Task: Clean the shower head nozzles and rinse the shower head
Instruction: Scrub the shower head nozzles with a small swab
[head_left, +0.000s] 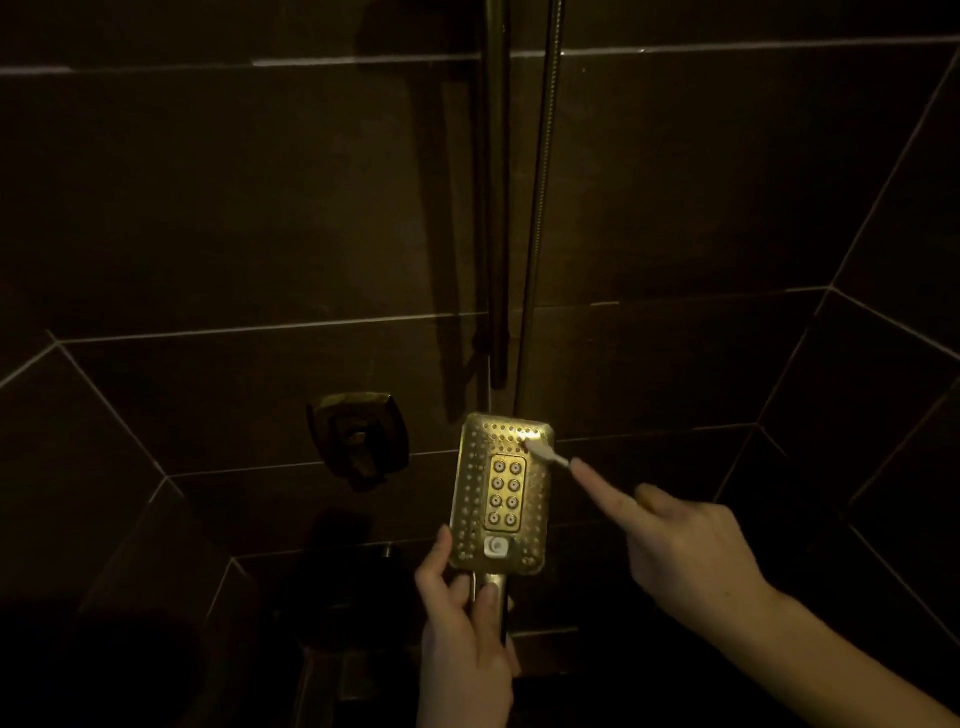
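A rectangular gold shower head (501, 491) faces me, its nozzle plate dotted with small holes around a centre block of larger nozzles and a white button near the bottom. My left hand (462, 634) grips its handle from below. My right hand (670, 545) holds a white toothbrush (545, 453), index finger stretched along the handle. The bristles rest on the nozzles at the head's upper right corner.
Dark tiled shower walls surround me in dim light. A metal valve handle (358, 439) sits on the wall left of the head. A vertical slide bar (496, 208) and a metal hose (540, 208) hang above the head.
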